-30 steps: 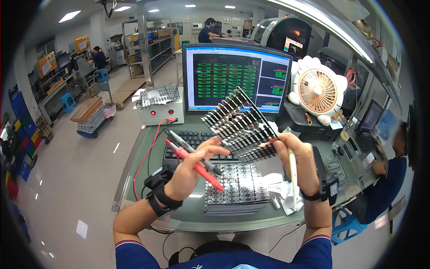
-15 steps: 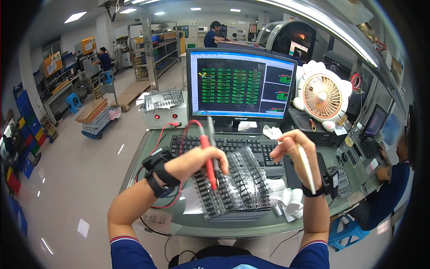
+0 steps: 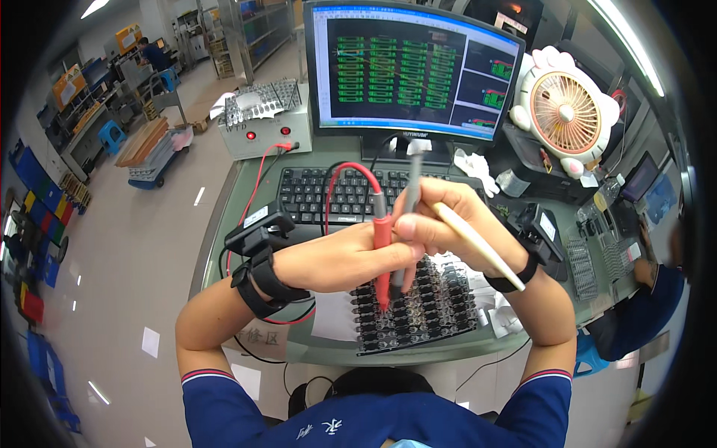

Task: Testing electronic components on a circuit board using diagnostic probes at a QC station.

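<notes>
My left hand (image 3: 340, 257) is closed on a red test probe (image 3: 382, 261), its tip pointing down at a panel of small dark circuit boards (image 3: 418, 317). Beside it stands a black test probe (image 3: 413, 175) with a grey upper end. The fingers of my right hand (image 3: 459, 228) pinch this one where the two hands meet. A slim white stick (image 3: 482, 246), tapered like a pen, lies in the crook of my right hand and sticks out toward the wrist. Fingers partly hide both probes. The board panel rests on the desk below my hands.
Behind the hands are a black keyboard (image 3: 328, 190) and a monitor (image 3: 396, 75) with a green board layout. A grey box (image 3: 265, 134) with red sockets feeds the probe leads. A fan (image 3: 565, 112) stands at the right; crumpled white paper (image 3: 504, 317) lies near the boards. Another person sits far right.
My right hand has come left and down to meet my left hand and grip the black probe. The board panel now lies flat, its raised sheet down. The view has tilted downward.
</notes>
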`<action>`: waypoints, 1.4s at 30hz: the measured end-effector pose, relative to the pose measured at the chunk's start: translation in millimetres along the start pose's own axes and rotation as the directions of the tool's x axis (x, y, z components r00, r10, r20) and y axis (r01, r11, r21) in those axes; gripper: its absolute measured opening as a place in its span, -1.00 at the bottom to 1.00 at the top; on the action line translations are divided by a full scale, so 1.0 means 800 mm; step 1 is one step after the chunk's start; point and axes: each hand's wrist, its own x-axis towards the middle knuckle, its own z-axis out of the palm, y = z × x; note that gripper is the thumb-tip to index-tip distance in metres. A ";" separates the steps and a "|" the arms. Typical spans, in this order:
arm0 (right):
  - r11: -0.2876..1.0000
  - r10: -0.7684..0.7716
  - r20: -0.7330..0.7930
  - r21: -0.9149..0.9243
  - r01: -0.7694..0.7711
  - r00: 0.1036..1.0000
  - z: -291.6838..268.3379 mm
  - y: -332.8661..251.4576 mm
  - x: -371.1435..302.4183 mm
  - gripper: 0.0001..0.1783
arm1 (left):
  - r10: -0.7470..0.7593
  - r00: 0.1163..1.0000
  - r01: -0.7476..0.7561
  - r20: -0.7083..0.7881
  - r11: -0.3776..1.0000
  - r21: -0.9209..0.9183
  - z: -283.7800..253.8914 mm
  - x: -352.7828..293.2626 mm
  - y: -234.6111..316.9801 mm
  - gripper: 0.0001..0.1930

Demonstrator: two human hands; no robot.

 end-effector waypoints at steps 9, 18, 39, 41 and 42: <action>0.979 0.199 -0.143 0.064 -0.192 0.969 -0.028 0.015 -0.025 -0.75 | -0.020 0.953 -0.092 -0.304 0.932 -0.349 -0.057 -0.052 -0.064 -0.65; 0.971 0.186 0.073 0.139 -0.195 0.980 -0.008 0.034 -0.021 -0.79 | -0.045 0.940 -0.120 -0.339 0.884 -0.451 -0.070 -0.057 -0.079 -0.75; 0.981 0.188 0.112 0.034 -0.192 0.976 -0.002 0.037 -0.024 -0.77 | -0.069 0.982 -0.030 -0.177 0.862 -0.505 -0.051 -0.063 -0.068 -0.71; 0.978 0.193 0.102 0.066 -0.200 0.976 -0.003 0.042 -0.023 -0.77 | -0.072 0.982 -0.026 -0.175 0.864 -0.502 -0.050 -0.063 -0.065 -0.71; 0.972 0.203 0.091 0.099 -0.212 0.975 -0.004 0.044 -0.024 -0.77 | -0.077 0.982 -0.020 -0.171 0.863 -0.504 -0.049 -0.063 -0.064 -0.71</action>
